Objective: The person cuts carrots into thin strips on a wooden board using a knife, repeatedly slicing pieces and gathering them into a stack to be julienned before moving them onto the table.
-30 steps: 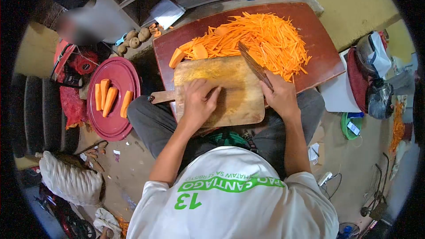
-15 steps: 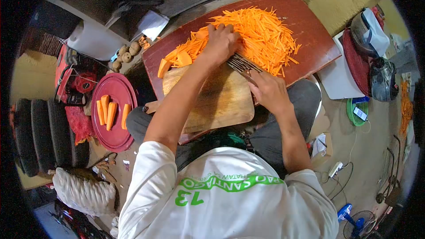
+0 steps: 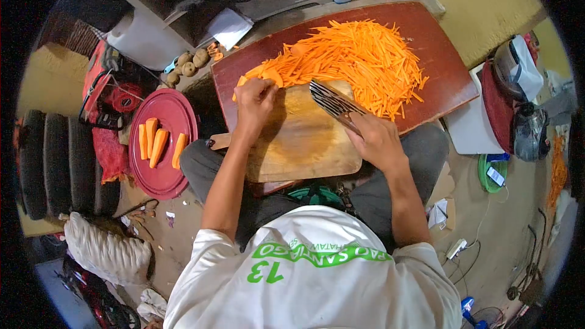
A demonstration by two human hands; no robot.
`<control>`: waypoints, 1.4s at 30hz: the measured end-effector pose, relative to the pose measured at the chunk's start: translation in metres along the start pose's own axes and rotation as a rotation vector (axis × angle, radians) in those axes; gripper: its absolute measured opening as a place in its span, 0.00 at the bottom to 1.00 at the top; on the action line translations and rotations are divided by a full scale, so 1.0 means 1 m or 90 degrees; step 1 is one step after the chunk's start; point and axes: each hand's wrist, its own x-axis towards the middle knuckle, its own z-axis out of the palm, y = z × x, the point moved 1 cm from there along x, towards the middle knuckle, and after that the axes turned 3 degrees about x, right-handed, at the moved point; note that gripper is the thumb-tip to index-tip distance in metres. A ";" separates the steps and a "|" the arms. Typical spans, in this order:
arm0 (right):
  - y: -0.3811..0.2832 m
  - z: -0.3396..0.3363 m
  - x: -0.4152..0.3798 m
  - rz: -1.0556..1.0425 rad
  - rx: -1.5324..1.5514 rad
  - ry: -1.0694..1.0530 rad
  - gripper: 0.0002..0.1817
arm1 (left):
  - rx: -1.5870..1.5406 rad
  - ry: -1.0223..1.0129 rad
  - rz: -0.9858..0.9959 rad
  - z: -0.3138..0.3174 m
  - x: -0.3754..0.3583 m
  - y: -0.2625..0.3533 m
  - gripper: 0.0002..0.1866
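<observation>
At the upper left corner of the wooden cutting board [image 3: 304, 146], my left hand [image 3: 256, 102] is closed by the carrot pieces [image 3: 272, 76]; what its fingers hold, if anything, is hidden. My right hand [image 3: 376, 137] grips a broad knife [image 3: 332, 100], its blade over the board's upper right part. Behind the board, a large heap of orange carrot strips [image 3: 372, 61] spreads over the red-brown table [image 3: 448, 79].
A red round lid [image 3: 183, 113] with several peeled carrots [image 3: 158, 146] lies to the left. Round brown vegetables [image 3: 189, 68] sit beyond the table's left corner. A green basin [image 3: 484, 173] with a phone [image 3: 495, 175] is at the right.
My left hand has moved left and down, from the carrot strips to the board's corner. The knife has come away from the heap's edge, with its blade now over the board.
</observation>
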 end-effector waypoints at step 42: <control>-0.008 -0.057 -0.049 0.217 -0.290 0.011 0.38 | 0.184 -0.151 0.036 0.022 0.026 -0.060 0.11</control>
